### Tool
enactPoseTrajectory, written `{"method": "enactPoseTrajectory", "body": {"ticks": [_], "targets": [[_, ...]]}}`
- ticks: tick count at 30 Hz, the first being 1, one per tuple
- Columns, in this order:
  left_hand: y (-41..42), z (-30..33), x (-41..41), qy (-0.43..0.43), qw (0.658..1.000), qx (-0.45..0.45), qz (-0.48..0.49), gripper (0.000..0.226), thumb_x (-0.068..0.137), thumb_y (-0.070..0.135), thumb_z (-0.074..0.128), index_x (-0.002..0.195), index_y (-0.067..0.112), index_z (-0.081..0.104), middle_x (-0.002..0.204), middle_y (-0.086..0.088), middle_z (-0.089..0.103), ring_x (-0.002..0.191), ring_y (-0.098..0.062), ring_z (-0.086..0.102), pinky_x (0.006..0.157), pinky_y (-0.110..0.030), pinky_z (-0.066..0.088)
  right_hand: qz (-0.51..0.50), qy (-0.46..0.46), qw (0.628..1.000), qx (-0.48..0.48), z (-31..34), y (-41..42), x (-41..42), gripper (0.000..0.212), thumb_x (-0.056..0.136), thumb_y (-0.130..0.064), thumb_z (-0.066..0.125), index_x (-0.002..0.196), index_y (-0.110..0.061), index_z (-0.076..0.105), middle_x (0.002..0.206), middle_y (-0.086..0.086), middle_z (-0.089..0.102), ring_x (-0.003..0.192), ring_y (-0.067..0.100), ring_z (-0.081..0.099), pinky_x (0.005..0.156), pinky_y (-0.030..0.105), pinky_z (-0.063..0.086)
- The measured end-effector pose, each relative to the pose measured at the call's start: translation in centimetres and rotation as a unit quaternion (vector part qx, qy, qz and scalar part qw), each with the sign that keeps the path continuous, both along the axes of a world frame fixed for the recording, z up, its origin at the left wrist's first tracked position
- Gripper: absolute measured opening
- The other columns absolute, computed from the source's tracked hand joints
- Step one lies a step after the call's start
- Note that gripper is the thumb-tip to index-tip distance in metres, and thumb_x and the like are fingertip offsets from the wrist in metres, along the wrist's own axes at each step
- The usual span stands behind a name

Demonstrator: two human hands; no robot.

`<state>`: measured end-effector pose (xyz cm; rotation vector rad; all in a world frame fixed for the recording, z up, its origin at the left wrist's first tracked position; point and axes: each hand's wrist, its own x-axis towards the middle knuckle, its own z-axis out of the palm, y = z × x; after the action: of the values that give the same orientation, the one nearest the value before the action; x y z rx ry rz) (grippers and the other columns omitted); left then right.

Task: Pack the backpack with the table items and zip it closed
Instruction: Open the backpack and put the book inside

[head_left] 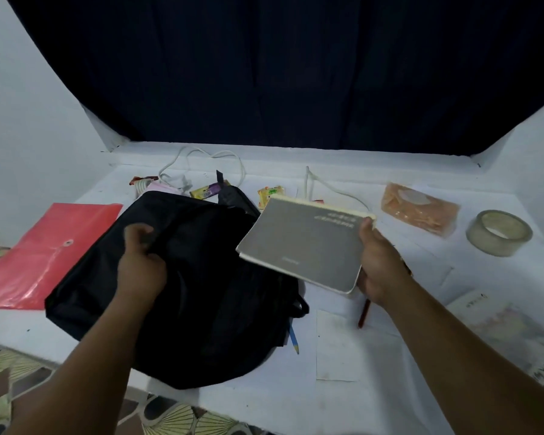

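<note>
Left hand (142, 262) gripped a fold of black fabric on top of the backpack (182, 287), fingers curled into it, apparently at the opening, though the zipper line was too dark to make out. Right hand (379, 262) held a grey notebook (305, 243) by its right edge, thumb on the cover and fingers underneath, book lifted off the surface (352, 346) and tilted. Notebook sat just right of the backpack, its left corner overlapping the bag's right side; long axis ran roughly left-right, pointing toward the left hand. So the bag opening lay left of the right hand, and the book probably needed to travel left and slide in edge first while the left hand held the fabric up. Still out on the surface: red envelope (44, 255) left of the bag, tape roll (499, 232) and orange packet (420, 211) far right, snack wrappers (206, 191) and white cable (201, 158) behind, blue pencil (293, 339) poking out from under the bag, red pen (364, 312) below the right hand. Packing looked early.
</note>
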<state>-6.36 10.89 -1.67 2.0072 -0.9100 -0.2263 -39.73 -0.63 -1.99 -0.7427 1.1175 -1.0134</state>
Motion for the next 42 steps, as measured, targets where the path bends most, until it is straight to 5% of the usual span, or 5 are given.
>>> {"method": "enactPoseTrajectory", "body": {"ticks": [8,13,19,24,42], "targets": [[2.0,-2.3,-0.4,-0.085,0.971,0.192,-0.111,0.062,0.083,0.071,0.061,0.116,0.018,0.065,0.129,-0.005,0.043,0.117,-0.028,0.051,0.098,-0.038,0.044,0.123,0.114,0.986,-0.003,-2.0,3.1,4.6,0.021,0.101,-0.029,0.057,0.111,-0.014,0.066,0.102,0.008,0.076,0.092,0.026,0.073,0.088,0.048,0.058],[1.3,-1.3,-1.0,-0.31,0.913,0.248,-0.094,0.072,0.075,0.052,0.078,0.135,0.024,0.05,0.141,-0.014,0.038,0.121,-0.042,0.04,0.099,-0.052,0.039,0.165,0.215,0.961,-0.053,-1.8,3.1,6.0,0.031,0.095,-0.008,0.061,0.121,-0.021,0.051,0.111,0.006,0.067,0.097,0.027,0.068,0.081,0.047,0.059],[0.6,-2.7,-2.5,-0.184,0.878,0.403,-0.179,0.105,0.079,0.077,0.057,0.156,0.035,0.001,0.163,-0.022,0.01,0.147,-0.047,0.016,0.118,-0.055,0.02,0.119,0.181,0.971,-0.097,0.1,2.7,7.4,0.034,0.094,0.004,0.056,0.115,-0.024,0.058,0.104,0.003,0.07,0.089,0.019,0.068,0.065,0.03,0.053],[0.5,0.5,0.2,-0.091,0.949,0.232,-0.195,0.068,0.089,0.026,0.067,0.146,0.028,0.03,0.117,-0.012,0.066,0.1,-0.028,0.064,0.085,-0.031,0.048,0.121,0.158,0.976,-0.083,1.0,2.4,7.2,0.037,0.092,0.005,0.056,0.119,-0.02,0.06,0.11,0.005,0.072,0.097,0.025,0.069,0.073,0.035,0.055],[2.0,7.8,6.7,0.204,0.961,0.012,-0.188,0.048,0.088,0.001,0.07,0.121,0.035,0.062,0.105,0.008,0.075,0.094,-0.018,0.073,0.09,-0.038,0.057,0.139,0.202,0.961,-0.128,3.0,0.8,14.9,0.027,0.093,0.002,0.058,0.106,-0.022,0.062,0.101,0.01,0.073,0.09,0.033,0.071,0.078,0.05,0.061]]}}
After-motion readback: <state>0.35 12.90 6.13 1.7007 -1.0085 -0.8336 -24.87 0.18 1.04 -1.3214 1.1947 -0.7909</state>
